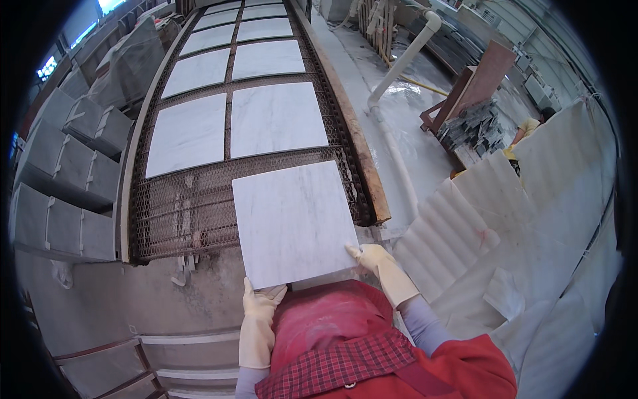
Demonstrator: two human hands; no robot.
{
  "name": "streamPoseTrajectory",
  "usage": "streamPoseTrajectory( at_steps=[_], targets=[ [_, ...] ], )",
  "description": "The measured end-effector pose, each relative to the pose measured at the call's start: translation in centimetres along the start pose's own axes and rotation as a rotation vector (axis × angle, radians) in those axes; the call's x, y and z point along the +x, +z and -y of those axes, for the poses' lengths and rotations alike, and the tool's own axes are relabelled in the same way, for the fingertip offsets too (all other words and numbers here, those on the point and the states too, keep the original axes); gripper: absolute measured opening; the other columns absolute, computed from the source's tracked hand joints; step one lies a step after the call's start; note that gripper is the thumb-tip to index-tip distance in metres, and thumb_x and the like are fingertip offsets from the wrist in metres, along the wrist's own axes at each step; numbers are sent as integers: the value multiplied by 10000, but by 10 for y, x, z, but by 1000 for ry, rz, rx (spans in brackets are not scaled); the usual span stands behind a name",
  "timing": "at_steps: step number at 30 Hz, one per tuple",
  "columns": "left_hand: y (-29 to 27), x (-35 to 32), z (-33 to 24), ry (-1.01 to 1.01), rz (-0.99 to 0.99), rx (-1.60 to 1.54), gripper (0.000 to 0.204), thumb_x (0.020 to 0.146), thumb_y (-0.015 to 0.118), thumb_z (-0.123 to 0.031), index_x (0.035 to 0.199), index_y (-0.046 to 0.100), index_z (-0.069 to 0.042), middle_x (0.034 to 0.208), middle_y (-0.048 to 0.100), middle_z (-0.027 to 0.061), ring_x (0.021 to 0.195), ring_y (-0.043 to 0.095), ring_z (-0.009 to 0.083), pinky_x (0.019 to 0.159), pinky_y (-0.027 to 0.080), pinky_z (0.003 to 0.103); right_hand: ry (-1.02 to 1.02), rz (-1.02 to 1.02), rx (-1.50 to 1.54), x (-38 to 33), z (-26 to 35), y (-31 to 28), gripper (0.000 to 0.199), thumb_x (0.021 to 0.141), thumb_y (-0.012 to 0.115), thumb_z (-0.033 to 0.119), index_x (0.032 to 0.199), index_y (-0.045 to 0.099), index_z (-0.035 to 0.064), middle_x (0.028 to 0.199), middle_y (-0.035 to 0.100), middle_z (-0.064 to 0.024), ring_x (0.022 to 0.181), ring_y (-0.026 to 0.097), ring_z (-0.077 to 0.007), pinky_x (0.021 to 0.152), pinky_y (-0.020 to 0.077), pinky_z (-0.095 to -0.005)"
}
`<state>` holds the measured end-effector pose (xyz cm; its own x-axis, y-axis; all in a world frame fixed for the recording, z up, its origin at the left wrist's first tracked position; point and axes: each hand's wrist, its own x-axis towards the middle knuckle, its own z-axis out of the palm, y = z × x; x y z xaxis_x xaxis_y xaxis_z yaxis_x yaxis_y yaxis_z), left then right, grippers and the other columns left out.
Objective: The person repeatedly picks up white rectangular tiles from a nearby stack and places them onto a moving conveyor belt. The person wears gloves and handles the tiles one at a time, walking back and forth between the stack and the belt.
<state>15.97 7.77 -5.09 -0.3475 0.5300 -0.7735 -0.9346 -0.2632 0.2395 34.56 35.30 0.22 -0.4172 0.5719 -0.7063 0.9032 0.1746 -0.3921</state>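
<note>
A square white stone tile (pixel 294 223) with faint grey veins is held level between my two hands, its far part over the near end of a mesh conveyor belt (pixel 186 213). My left hand (pixel 260 302), in a cream rubber glove, grips the near left corner with the thumb on top and the fingers under it. Gripping the right edge near the corner is my right hand (pixel 375 258), in a matching glove; its lower fingers are hidden by the tile. Two rows of similar white tiles (pixel 279 120) lie on the belt farther off.
Wooden rails edge the belt, the right rail (pixel 352 126) among them. Stacks of grey tiles (pixel 66 173) stand at the left. White foam sheeting (pixel 465 226) spreads at the right, near a crouching person (pixel 530 130). A white pipe (pixel 405 60) and a wooden stand with dark offcuts (pixel 468 130) lie beyond.
</note>
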Motion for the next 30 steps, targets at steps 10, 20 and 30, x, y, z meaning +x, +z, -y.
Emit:
streamPoseTrajectory(
  at_steps=[10, 20, 30],
  targets=[
    [10, -13, -30, -145, -28, 506, 800, 937, 222, -615, 1264, 416, 89, 1145, 537, 356, 1029, 578, 451, 846, 507, 527, -29, 34, 153, 4, -5, -3, 663, 863, 483, 625, 777, 636, -14, 639, 642, -120, 479, 582, -211, 489, 469, -314],
    [2, -17, -35, -137, 186, 567, 946, 871, 250, -717, 1238, 418, 138, 1132, 543, 357, 1039, 576, 437, 898, 485, 512, 15, 134, 488, -39, 36, -38, 560, 879, 514, 564, 760, 624, 28, 527, 558, -84, 382, 460, -165, 404, 377, -283],
    [53, -26, 5, 82, 492, 74, 605, 951, 433, -429, 1356, 385, 18, 1345, 460, 221, 1264, 414, 340, 1104, 270, 439, -160, 322, 699, -74, 50, -16, 541, 899, 478, 503, 816, 637, -7, 492, 549, -83, 406, 510, -179, 461, 437, -257]
  ],
)
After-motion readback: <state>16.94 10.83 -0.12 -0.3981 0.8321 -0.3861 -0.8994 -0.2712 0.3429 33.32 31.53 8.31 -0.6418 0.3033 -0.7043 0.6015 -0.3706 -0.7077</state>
